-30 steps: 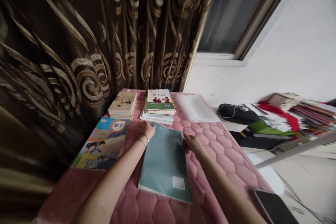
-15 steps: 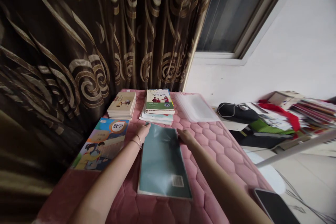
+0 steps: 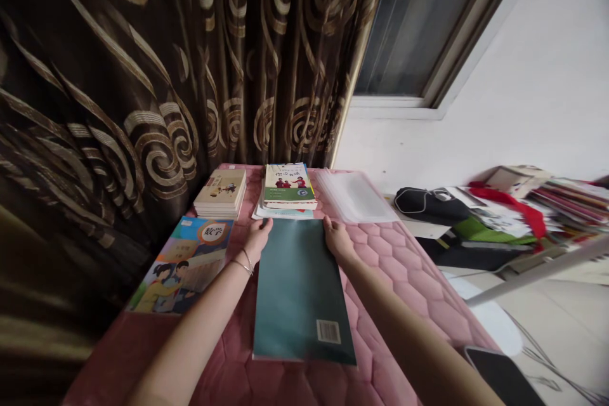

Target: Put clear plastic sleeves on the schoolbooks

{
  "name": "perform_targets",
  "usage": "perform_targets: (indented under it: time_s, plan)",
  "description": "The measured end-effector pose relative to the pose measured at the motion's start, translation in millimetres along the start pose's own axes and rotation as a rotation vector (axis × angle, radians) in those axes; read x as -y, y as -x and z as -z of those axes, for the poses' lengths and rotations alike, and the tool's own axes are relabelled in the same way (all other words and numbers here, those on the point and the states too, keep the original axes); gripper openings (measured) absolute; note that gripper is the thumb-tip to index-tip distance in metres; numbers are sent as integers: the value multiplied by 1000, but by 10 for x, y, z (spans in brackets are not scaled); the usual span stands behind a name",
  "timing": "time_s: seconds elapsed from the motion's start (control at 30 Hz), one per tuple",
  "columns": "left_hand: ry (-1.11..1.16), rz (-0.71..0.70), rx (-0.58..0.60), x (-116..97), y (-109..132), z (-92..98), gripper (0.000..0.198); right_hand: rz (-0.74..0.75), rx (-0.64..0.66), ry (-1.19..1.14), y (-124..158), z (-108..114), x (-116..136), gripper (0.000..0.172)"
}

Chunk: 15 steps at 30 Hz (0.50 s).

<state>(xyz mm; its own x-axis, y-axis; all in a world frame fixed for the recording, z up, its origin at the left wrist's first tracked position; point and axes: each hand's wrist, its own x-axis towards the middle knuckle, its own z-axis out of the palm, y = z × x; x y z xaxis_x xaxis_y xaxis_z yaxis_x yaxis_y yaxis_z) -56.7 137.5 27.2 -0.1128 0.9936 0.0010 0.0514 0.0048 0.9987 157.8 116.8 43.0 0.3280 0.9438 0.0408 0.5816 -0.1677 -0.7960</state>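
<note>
Head view: a teal book (image 3: 302, 292) is at the middle of the pink quilted cover (image 3: 423, 292), its barcode at the near end. The left hand (image 3: 259, 238) and right hand (image 3: 339, 240) are closed on opposite edges at its far end, thumbs uppermost, probably to keep it straight and level between them. Beyond it are a stack topped by a white-and-green book (image 3: 288, 184) and, farther left, a stack of small tan books (image 3: 219, 193), apparently grouped by size. A colourful textbook (image 3: 183, 266) lies face up beside the left forearm, while translucent sheets (image 3: 356, 196) lie at the far right, perhaps set aside within reach. Most fingertips are hidden, so grip firmness is unclear, as is whether the teal book rests flat; a dark device (image 3: 499, 374) is cut off at the bottom edge.
</note>
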Motion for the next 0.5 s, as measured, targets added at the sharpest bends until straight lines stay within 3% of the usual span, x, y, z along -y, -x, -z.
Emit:
perform_targets:
  time_s: [0.13,0.23,0.33,0.4,0.5]
  plan:
    - [-8,14,-28,124,-43,-40,32,-27,13,79,-47,-101,-51,45]
    - [-11,55,-64,229,-89,-79,27,-49,52,121,-113,-186,-158,33]
    - [-1,114,-101,277,-96,-91,32,-62,90,147,-160,-254,-278,30]
    - [24,157,-72,260,-33,-60,38,-64,103,155,-170,-281,-339,31]
    - [84,221,77,200,211,57,40,-73,87,154,-171,-291,-386,27]
